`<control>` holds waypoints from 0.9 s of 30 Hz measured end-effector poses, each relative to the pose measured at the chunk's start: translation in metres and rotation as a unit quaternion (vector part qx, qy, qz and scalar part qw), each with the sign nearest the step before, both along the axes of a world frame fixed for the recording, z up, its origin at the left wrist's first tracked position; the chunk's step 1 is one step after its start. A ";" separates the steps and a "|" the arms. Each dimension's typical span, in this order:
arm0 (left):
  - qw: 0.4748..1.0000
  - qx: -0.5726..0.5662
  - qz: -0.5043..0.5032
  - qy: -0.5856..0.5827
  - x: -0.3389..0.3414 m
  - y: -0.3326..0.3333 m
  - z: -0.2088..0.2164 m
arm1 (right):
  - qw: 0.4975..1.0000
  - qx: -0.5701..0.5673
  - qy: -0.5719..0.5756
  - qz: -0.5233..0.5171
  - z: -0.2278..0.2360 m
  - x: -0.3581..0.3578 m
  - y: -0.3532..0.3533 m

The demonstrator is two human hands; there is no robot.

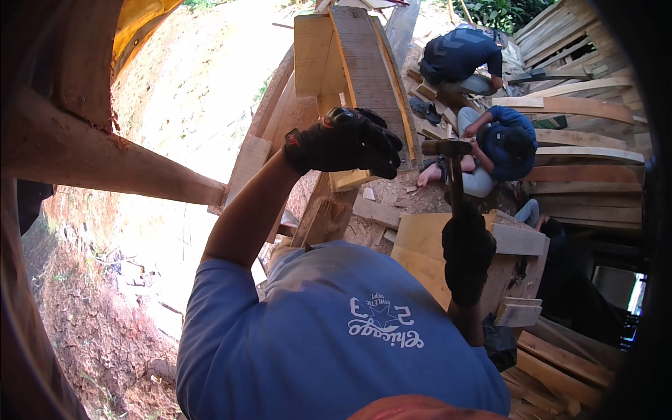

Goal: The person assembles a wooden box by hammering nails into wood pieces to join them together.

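My right hand [467, 255], in a black glove, is wrapped round the handle of a hammer [446, 148]. The hammer stands upright with its head raised to the right of the wooden piece. In a black glove too, my left hand [353, 142] is over the near end of a long box-like wooden piece [374, 77] made of joined boards. Its fingers are curled and closed; whatever they may hold is hidden. Just below the left hand, a pale board edge [350, 180] shows.
Two people in dark shirts, one bent over [462, 56] and one seated [509, 143], are at the right among wood scraps. A wooden box [420, 241] stands beside my right arm. Stacked planks [584, 171] line the far right. A thick beam [133, 157] crosses at the left.
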State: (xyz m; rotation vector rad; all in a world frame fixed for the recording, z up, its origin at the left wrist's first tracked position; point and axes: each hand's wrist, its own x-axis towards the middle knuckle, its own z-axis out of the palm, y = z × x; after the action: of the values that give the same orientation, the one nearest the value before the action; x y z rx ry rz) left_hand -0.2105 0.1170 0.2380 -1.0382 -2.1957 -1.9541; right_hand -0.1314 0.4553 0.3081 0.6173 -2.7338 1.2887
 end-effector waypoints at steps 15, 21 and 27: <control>0.991 -0.102 0.065 0.056 -0.001 0.000 0.002 | 0.997 0.016 0.073 -0.004 0.003 -0.002 -0.003; 0.980 -0.155 0.099 0.077 0.006 0.000 0.012 | 0.972 0.123 0.170 0.109 0.010 -0.014 0.000; 0.996 -0.059 0.063 0.032 0.000 0.003 -0.004 | 0.998 0.034 0.056 0.020 -0.008 -0.004 0.005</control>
State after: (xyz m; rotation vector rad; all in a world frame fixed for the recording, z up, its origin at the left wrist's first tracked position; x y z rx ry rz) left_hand -0.2109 0.1198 0.2345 -0.9358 -2.3044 -1.7349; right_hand -0.1354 0.4602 0.2999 0.7317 -2.6957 1.1368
